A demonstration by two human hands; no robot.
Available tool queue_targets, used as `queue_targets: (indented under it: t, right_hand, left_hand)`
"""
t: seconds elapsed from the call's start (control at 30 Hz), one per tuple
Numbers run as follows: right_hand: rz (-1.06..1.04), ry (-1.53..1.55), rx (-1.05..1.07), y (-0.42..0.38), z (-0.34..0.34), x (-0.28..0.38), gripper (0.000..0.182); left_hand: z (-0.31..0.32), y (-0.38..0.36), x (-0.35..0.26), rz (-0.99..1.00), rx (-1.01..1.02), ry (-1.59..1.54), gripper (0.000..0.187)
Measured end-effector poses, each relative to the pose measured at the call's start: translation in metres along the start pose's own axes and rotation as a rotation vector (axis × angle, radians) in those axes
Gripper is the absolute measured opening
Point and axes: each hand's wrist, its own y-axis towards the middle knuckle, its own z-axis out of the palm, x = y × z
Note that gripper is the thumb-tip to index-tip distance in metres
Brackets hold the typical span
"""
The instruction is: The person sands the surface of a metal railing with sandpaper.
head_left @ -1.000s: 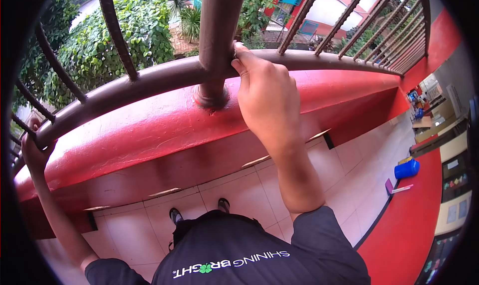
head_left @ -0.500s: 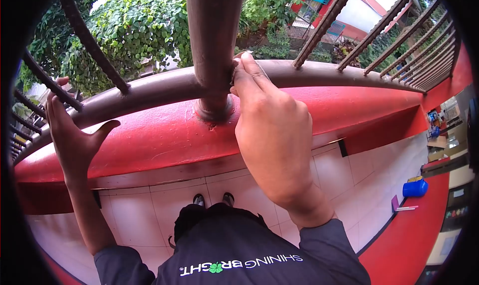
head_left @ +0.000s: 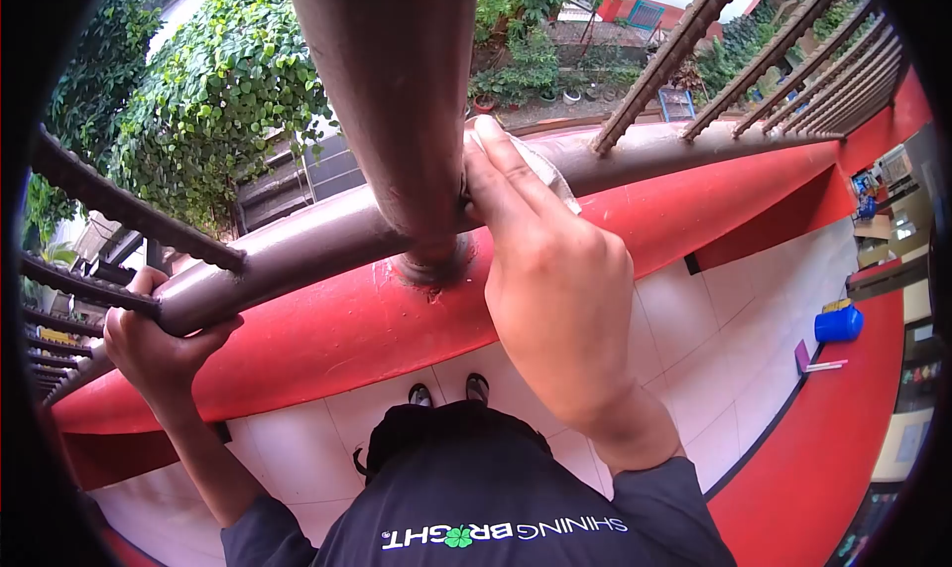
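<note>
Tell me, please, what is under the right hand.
Under the right hand, part of a pale cloth-like piece shows against the brown rail. The rest of the piece and the rail surface directly beneath are covered.

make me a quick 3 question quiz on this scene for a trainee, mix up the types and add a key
1. What is pinched in the right grip, beside the thick upright post?

2. True or false: the left grip is on the thick upright post.

3. What colour is the ledge below the horizontal rail?
a) green
b) red
c) yellow

Key:
1. A pale piece of what looks like cloth, mostly hidden by the fingers.
2. False; the left grip is on the horizontal rail.
3. b) red.
</note>
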Motion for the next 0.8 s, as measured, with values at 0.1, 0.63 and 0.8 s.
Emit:
queue_targets:
  t: [0.1,0.63,0.8]
  right_hand:
    - [0.026,-0.021,-0.002,-0.009,-0.003,0.007,0.054]
    - [0.227,0.642,-0.792,-0.065,-0.016,-0.101,0.044]
    - [0.326,1.141,-0.686,-0.043,-0.012,-0.057,0.033]
  left_hand:
    - [-0.002,0.002,-0.001,-0.005,0.017,-0.017,0.072]
    - [0.028,-0.007,0.018,0.37,-0.693,-0.371,0.118]
    - [0.005,-0.006,-0.026,0.329,-0.354,-0.297,0.106]
